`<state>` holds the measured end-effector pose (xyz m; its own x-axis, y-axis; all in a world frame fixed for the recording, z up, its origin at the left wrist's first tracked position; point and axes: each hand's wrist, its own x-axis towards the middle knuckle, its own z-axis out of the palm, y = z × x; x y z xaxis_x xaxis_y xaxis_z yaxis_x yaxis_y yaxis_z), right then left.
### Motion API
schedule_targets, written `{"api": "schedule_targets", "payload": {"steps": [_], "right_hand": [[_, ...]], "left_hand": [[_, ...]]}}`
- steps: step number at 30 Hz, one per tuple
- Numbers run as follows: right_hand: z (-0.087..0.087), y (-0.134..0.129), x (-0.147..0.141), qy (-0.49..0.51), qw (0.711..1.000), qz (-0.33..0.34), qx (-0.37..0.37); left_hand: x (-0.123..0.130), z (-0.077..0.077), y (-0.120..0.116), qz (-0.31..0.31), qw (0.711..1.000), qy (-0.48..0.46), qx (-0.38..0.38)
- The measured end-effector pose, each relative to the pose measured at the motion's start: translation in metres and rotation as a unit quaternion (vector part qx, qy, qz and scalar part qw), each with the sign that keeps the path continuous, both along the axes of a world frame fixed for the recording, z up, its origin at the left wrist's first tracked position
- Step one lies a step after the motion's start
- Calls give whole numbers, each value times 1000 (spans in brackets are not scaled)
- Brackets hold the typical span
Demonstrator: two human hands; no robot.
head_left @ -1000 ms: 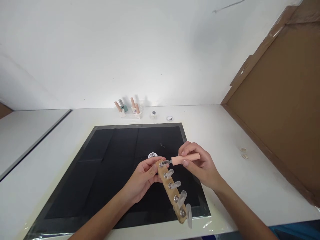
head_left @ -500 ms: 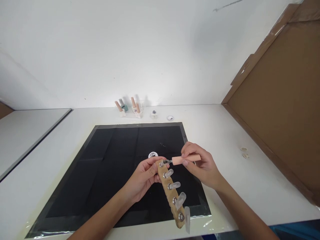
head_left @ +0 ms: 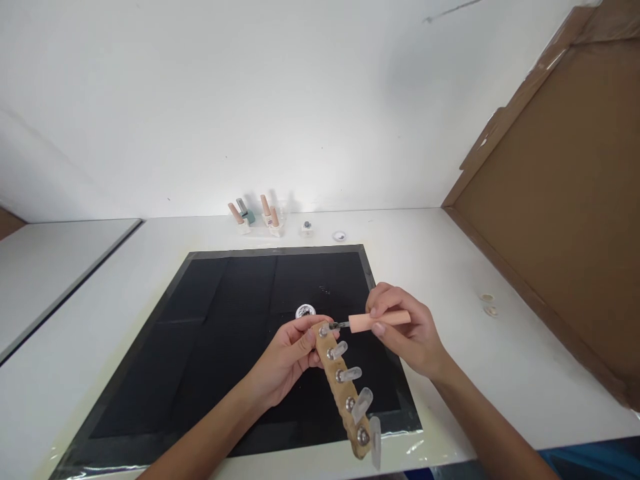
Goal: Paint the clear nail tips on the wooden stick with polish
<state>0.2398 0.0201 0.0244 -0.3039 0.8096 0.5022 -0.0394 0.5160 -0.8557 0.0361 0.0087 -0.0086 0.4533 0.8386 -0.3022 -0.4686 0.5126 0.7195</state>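
Gripped by its far end, a tan strip (head_left: 345, 408) is in my left hand (head_left: 287, 360). Several clear nail tips (head_left: 350, 374) stick out from metal studs along the strip. My right hand (head_left: 407, 330) pinches a peach-coloured brush handle (head_left: 380, 321). The dark brush tip (head_left: 338, 325) is at the nail tip on the farthest stud; whether it touches is too small to tell. Just beyond my left fingers a small round pot (head_left: 305, 311) with dark and silvery contents sits on the black mat (head_left: 225, 347).
Several polish bottles (head_left: 243, 227) stand at the back, by the wall. Nearby are an open bottle (head_left: 307, 230) and a small round dish (head_left: 339, 236). Two small discs (head_left: 488, 298) lie at the right, before a cardboard panel (head_left: 565, 200).
My right hand and the brush have shifted slightly to the right, with the tip drawn a little outward along the farthest nail tip. My left hand holds the strip almost still.
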Motion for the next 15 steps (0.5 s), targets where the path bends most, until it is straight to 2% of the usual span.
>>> {"api": "schedule_targets", "payload": {"steps": [4, 15], "right_hand": [[1, -1, -3, -29, 999, 21, 14], [-1, 0, -2, -32, 999, -20, 24]], "left_hand": [[2, 2, 0, -5, 1000, -12, 3], [1, 4, -1, -9, 1000, -12, -7]]}}
